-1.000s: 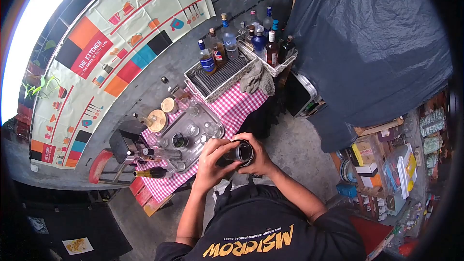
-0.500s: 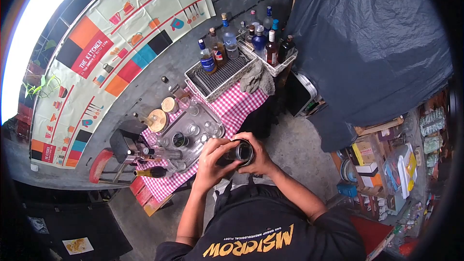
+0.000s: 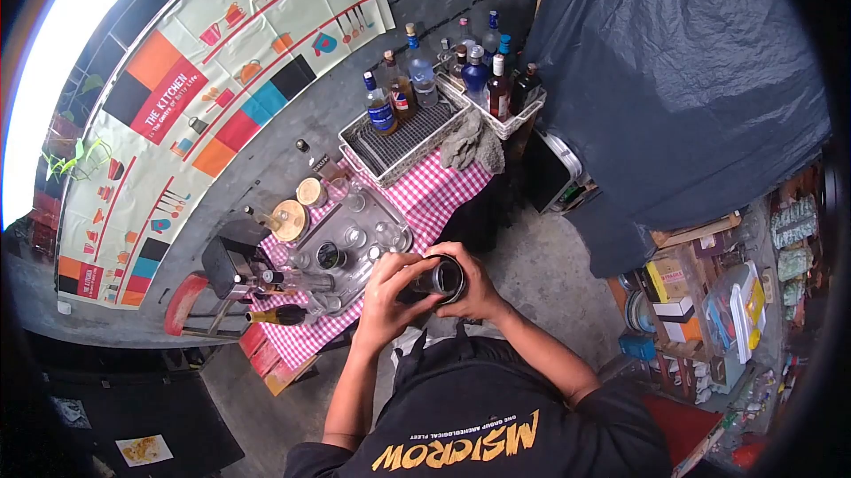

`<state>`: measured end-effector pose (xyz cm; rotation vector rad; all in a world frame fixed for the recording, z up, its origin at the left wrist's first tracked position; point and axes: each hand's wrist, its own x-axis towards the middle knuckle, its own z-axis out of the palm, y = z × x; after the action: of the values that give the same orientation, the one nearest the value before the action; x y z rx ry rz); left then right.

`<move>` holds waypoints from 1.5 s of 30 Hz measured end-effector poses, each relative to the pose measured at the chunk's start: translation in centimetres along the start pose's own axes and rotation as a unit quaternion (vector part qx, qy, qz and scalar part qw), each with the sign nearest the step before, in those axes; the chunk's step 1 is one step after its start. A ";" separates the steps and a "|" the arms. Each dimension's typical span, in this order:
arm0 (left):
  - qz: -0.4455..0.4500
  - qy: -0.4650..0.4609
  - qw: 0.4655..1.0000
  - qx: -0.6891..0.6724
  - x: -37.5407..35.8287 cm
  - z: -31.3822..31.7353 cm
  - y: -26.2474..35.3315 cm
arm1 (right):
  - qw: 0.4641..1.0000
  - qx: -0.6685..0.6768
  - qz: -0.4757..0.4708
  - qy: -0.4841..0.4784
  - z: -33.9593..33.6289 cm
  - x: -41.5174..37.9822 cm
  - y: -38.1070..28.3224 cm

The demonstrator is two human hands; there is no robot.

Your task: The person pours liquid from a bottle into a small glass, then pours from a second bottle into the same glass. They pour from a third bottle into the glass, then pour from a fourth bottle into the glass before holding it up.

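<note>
Both of my hands are wrapped round a dark, shiny cup held in front of my waist. Its round mouth faces up toward me, and the inside looks dark. My left hand grips the left side, fingers curled over the cup's body. On the right, my right hand closes round the rim side. Just beyond my left hand is a grey tray with several clear glasses and a dark-mouthed cup.
A red-checked cloth covers the table. Bottles stand in a white wicker basket, beside a grey towel. Round wooden lids and a dark bottle with gold neck are at the left. Boxed shelves stand right.
</note>
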<state>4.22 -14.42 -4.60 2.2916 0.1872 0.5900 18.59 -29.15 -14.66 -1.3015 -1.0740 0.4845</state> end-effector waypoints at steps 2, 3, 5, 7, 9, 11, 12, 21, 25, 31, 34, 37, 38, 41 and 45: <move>-0.001 -0.001 1.000 0.002 0.0 0.0 0.1 | 1.000 0.001 0.007 0.004 0.1 -0.1 0.2; -0.003 -0.003 1.000 0.002 0.0 0.0 0.1 | 1.000 0.001 0.010 0.007 0.2 -0.1 0.2; -0.007 -0.008 1.000 0.002 0.0 -0.1 0.1 | 1.000 -0.002 0.006 0.005 0.1 -0.1 0.1; -0.007 -0.009 1.000 0.004 0.1 -0.1 0.2 | 1.000 -0.001 0.006 0.003 0.1 0.0 -0.1; -0.009 -0.010 1.000 0.003 0.1 -0.1 0.2 | 1.000 0.004 0.010 0.002 0.1 0.1 -0.3; -0.011 -0.011 1.000 0.002 0.0 -0.1 0.1 | 1.000 0.003 0.008 0.002 0.1 0.0 0.0; -0.012 -0.011 1.000 0.002 0.1 -0.1 0.1 | 1.000 0.003 0.007 0.001 0.1 0.0 0.1; 0.004 -0.011 1.000 -0.006 0.2 -0.1 -0.3 | 1.000 0.011 0.011 0.006 0.1 0.2 -0.2; -0.008 -0.014 1.000 -0.004 0.4 -0.1 -0.2 | 1.000 0.009 0.006 0.007 0.0 0.3 0.0; -0.011 -0.014 1.000 0.002 0.8 -0.2 0.1 | 1.000 0.013 0.001 0.012 -0.1 0.4 0.2; -0.009 -0.014 1.000 0.002 1.0 -0.2 0.1 | 1.000 0.025 0.012 0.015 0.0 0.5 0.1; -0.010 -0.014 1.000 0.000 1.0 -0.2 0.2 | 1.000 0.021 0.011 0.015 -0.1 0.6 0.1; -0.011 -0.013 1.000 -0.001 1.1 -0.2 0.2 | 1.000 0.021 0.010 0.015 -0.1 0.6 0.1; -0.012 -0.015 1.000 0.004 1.1 -0.2 0.0 | 1.000 0.020 0.012 0.016 -0.1 0.5 0.2; -0.005 -0.012 1.000 0.004 1.4 -0.3 -0.1 | 0.999 0.030 0.017 0.017 -0.1 0.8 0.1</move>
<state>5.29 -13.77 -3.98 2.3030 0.1905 0.5567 19.06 -28.48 -14.43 -1.2719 -1.0029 0.5141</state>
